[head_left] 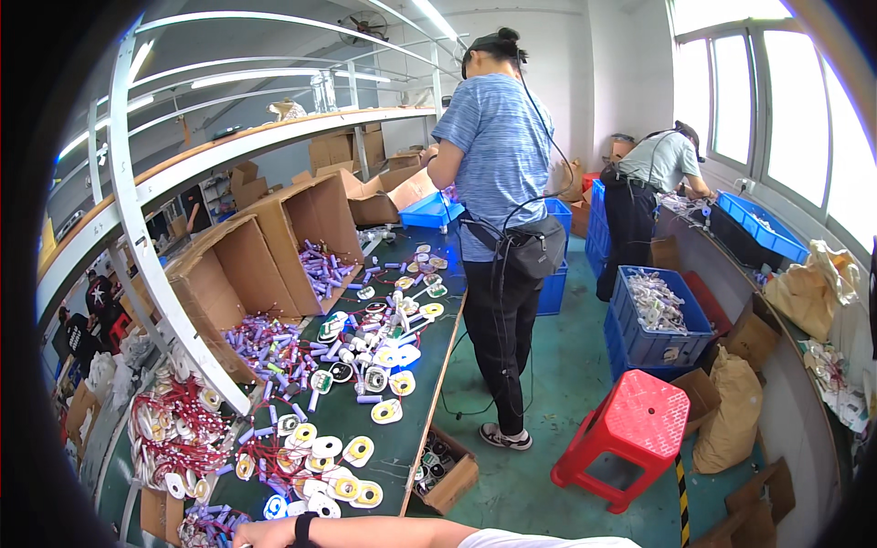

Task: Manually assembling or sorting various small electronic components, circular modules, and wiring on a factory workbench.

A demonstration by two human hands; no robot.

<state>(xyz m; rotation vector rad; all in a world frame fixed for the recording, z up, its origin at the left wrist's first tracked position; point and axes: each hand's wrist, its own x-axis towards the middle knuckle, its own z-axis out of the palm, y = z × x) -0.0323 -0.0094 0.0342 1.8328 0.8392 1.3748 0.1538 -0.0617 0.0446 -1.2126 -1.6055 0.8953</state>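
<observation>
My right forearm reaches leftward along the lower edge, a black band on its wrist. My right hand (267, 532) is at the near end of the green table (416, 429), beside a pile of purple cylindrical battery cells (215, 525). Its fingers are mostly cut off by the lower edge, so I cannot make out whether they hold anything. Just past it lie white oval parts with yellow rings (345, 487). A heap of white round parts with red wires (174, 425) lies to the left. My left hand is out of view.
Open cardboard boxes (260, 247) spill battery cells onto the table, below a metal-framed shelf (274, 131). A person in a blue shirt (502, 137) stands at the table's far end; another person (658, 160) bends over the window-side bench. A red stool (630, 429) and blue crates (671, 342) occupy the floor.
</observation>
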